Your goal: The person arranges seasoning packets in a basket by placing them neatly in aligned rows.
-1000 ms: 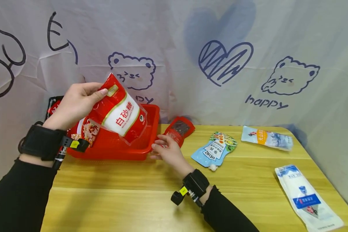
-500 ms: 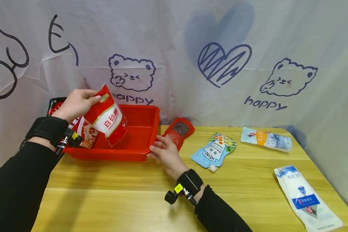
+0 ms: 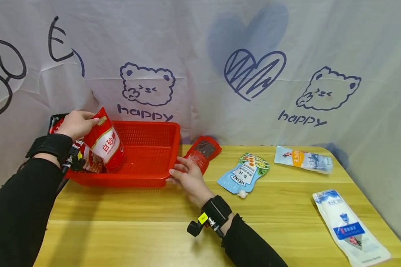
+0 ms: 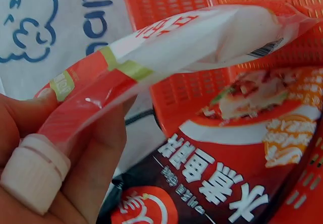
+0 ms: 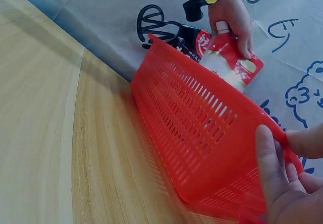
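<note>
My left hand [image 3: 76,125] pinches a red and white bag of white granulated sugar [image 3: 107,145] by its upper corner. The bag hangs tilted inside the left part of a red plastic basket [image 3: 147,134]; a white cap [image 4: 35,171] shows at its gripped end in the left wrist view. Beside it, a dark red and black food packet [image 4: 217,158] with a dish picture leans in the basket, partly hidden by my hand and the sugar. At the basket's front right corner, my right hand [image 3: 190,181] holds the rim between thumb and fingers.
Right of the basket lie a red pouch [image 3: 203,152] with a dark window and a light blue Heinz pouch [image 3: 242,174]. Farther right are a blue and orange bag [image 3: 303,160] and a long white packet [image 3: 351,230]. A drawn-on white cloth [image 3: 204,89] hangs behind the table.
My left hand has lowered the sugar bag leftward and down into the basket. My right hand has shifted slightly down and left at the basket corner.
</note>
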`<state>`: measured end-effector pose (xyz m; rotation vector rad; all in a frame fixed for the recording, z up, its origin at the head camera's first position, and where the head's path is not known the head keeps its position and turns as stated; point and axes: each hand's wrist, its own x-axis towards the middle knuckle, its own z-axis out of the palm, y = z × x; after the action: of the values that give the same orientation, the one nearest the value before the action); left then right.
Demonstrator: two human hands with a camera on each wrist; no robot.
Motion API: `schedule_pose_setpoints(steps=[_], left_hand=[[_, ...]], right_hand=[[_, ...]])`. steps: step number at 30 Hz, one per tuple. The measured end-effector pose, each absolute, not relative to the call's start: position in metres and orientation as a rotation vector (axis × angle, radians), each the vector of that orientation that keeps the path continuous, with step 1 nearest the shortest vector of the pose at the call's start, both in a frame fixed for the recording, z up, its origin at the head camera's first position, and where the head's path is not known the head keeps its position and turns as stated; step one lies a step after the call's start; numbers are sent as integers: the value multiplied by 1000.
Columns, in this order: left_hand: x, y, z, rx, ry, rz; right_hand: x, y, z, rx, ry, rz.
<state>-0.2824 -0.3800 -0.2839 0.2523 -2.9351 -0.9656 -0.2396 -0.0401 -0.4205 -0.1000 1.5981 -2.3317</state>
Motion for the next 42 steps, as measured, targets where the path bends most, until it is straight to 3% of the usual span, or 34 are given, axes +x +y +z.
schedule_pose_setpoints(steps=[10,24,36,42], left_hand=[[-278,-394,-287,391,-2924,-945],[-278,-391,-288,317,-3002,-736],[-273,-369,-280,352,-2931,-565],[-260,-346,-272,217,-2770,-608]], right_hand=[[-237,-39,-419,-114,1611,-2318],[-239,-37,-420,-113,1607,-2309],[-238,-38,-419,-106,1620,-2297],[-238,-38,-421,-119,1605,-2305]])
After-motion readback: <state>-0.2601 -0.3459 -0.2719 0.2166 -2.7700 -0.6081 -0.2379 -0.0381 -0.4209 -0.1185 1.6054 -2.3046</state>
